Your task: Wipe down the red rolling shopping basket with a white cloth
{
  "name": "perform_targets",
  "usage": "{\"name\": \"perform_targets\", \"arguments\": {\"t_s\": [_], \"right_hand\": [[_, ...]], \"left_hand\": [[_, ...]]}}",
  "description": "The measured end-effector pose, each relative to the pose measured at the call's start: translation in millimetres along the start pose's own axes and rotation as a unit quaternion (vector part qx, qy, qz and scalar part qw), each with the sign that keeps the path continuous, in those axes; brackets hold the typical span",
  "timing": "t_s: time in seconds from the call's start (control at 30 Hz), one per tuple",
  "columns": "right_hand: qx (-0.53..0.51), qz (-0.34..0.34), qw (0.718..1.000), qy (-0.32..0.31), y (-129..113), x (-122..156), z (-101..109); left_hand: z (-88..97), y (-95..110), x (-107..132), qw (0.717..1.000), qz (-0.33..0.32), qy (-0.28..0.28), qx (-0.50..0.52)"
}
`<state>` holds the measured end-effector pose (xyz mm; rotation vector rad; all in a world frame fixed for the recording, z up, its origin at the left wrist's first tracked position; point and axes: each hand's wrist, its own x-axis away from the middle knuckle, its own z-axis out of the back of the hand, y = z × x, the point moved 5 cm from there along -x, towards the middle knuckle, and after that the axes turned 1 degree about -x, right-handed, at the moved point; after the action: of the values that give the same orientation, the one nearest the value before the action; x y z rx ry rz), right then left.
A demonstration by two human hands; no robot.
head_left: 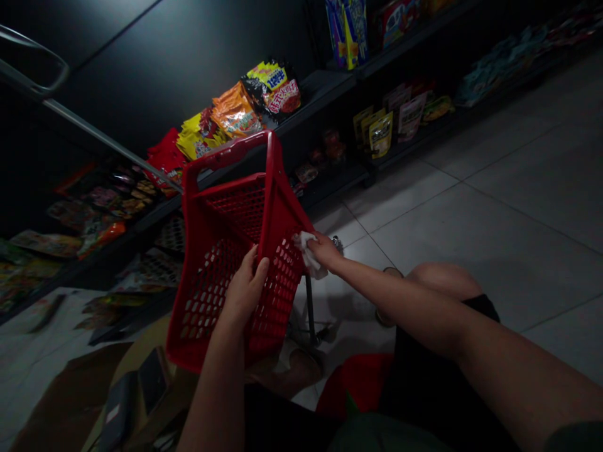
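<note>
Nearest the camera, the person is sitting with a bare knee (445, 279) raised and black shorts (436, 351) showing, and a red cloth (355, 384) is bunched just below the hands. The left hand (244, 292) is closed, with its fingers gripping the side of a red plastic basket (210, 320) and holding it up. The basket is tilting in front of the person, with its handle (226, 154) pointing away toward the shelves. The right hand (324, 250) is closed on a white cloth (308, 254), pressing it against the basket's right edge.

To the near left, a flattened cardboard box (70, 402) is lying on the floor, with a dark flat object (117, 414) resting on it. Just beyond the basket, a thin metal pole (309, 307) is standing on a wheeled base, and a long metal rail (108, 141) is slanting across the upper left. Tiled flooring (475, 213) is stretching away on the right. Farther off, dark shelves (320, 88) are running along the far side, carrying colourful snack bags (233, 113) and boxes (347, 31).
</note>
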<state>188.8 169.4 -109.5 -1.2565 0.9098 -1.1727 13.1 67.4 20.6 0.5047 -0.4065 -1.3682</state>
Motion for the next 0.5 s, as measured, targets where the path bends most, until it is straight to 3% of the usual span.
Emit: {"name": "perform_targets", "arguments": {"t_s": [0.07, 0.13, 0.3, 0.43, 0.5], "right_hand": [[0.047, 0.066, 0.997, 0.019, -4, -7, 1], [0.101, 0.117, 0.988, -0.006, -7, -10, -3], [0.192, 0.180, 0.963, -0.054, -15, -13, -2], [0.259, 0.256, 0.926, -0.095, -28, -16, 0], [0.239, 0.261, 0.931, -0.087, -31, -18, 1]], "left_hand": [[-3.8, 7, -9, 1.000, -0.011, 0.005, -0.011], [-7.4, 8, -15, 1.000, -0.021, 0.000, -0.015], [-8.8, -2, -14, 1.000, -0.024, -0.008, -0.009], [-7.9, -10, -12, 1.000, -0.001, -0.011, -0.016], [-7.4, -9, -12, 1.000, -0.005, -0.012, -0.016]]}}
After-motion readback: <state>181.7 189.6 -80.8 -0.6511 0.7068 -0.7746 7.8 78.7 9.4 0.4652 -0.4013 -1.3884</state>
